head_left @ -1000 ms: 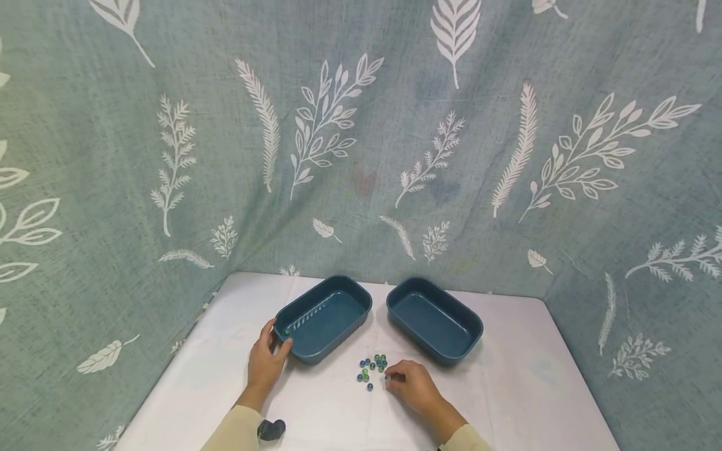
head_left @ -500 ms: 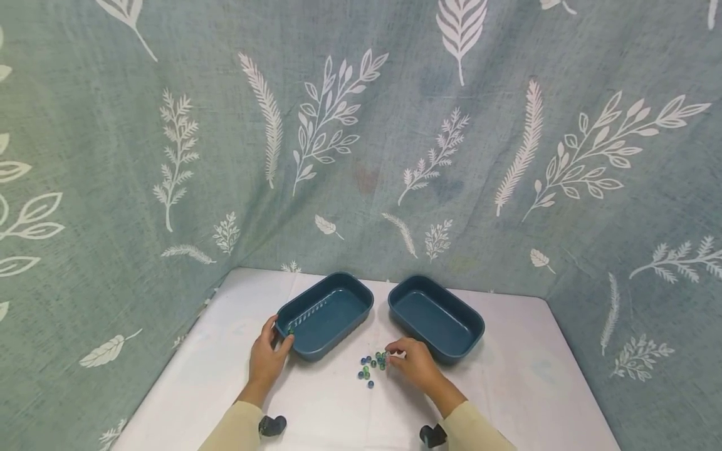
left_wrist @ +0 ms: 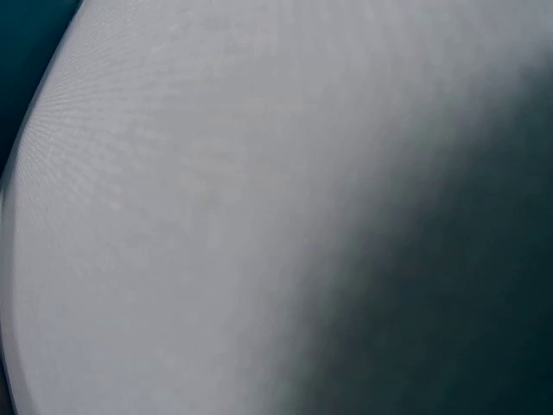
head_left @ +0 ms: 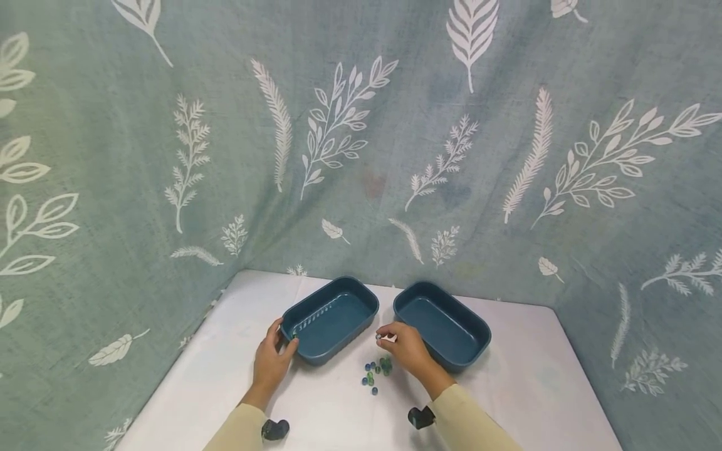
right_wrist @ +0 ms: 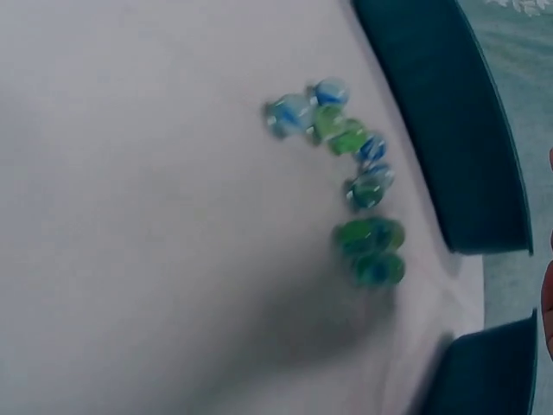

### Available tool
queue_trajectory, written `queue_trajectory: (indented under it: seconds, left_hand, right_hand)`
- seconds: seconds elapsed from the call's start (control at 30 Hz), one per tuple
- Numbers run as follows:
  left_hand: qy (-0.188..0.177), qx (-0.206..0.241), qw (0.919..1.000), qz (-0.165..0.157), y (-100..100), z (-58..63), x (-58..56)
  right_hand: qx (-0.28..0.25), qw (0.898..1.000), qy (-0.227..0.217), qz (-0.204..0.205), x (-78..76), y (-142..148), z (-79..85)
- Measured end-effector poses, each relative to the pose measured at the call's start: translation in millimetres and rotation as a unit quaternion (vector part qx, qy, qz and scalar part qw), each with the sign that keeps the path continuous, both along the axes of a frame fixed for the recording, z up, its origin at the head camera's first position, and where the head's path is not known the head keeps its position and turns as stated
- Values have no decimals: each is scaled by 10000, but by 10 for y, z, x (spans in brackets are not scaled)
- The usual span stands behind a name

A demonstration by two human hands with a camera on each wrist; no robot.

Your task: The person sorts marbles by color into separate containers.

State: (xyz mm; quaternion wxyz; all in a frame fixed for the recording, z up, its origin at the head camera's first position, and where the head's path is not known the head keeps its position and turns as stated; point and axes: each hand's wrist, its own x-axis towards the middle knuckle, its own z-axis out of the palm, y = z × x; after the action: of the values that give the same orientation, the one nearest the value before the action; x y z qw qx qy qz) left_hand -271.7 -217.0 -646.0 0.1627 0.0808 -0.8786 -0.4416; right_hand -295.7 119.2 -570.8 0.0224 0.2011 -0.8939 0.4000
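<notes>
My left hand point(head_left: 271, 363) grips the near left corner of a dark teal plastic tray point(head_left: 316, 358), thumb over the rim and fingers along the outside. Just inside that corner, by the thumb, shows a small green marble point(head_left: 296, 334). My right hand point(head_left: 410, 348) pinches a bluish glass marble point(head_left: 378, 337) between thumb and fingertips, above the table between two trays. Several blue and green glass marbles point(right_wrist: 365, 192) lie in a loose cluster on the cloth below it. In the right wrist view only a sliver of fingers point(right_wrist: 549, 303) shows at the edge.
A second teal tray point(head_left: 479, 360) stands at the right, behind the right forearm. White cloth covers the table point(head_left: 333, 413), and a leaf-patterned curtain point(head_left: 361, 156) hangs around the back and sides. Black wrist cameras point(head_left: 275, 430) sit at both cuffs.
My right hand has picked a marble from beside the cluster and carried it up and leftward, toward the gap between the trays. My left hand keeps its grip on the left tray.
</notes>
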Motion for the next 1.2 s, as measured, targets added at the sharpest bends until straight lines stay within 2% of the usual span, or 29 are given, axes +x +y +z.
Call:
queue_trajectory:
  seconds: [0.23,0.47,0.8,1.07,1.2]
  left_hand:
    - [45,-15,10000,6,24,4,7]
    - [-14,4,10000,-5,18,16,17]
    - [15,-32,10000,24,15,-1,10]
    - [200,16,9998,25,1,-29,13]
    - [171,52,9998,10,4,-50,-4]
  right_hand:
    - [42,9998,92,157,-135,-168,86]
    - [14,9994,-41,353,-268,-370,126]
    - [105,9987,-241,436,-415,-632,125]
    - [212,9988,-149,416,-486,-797,81]
    - [234,9988,-182,389,-520,-841,61]
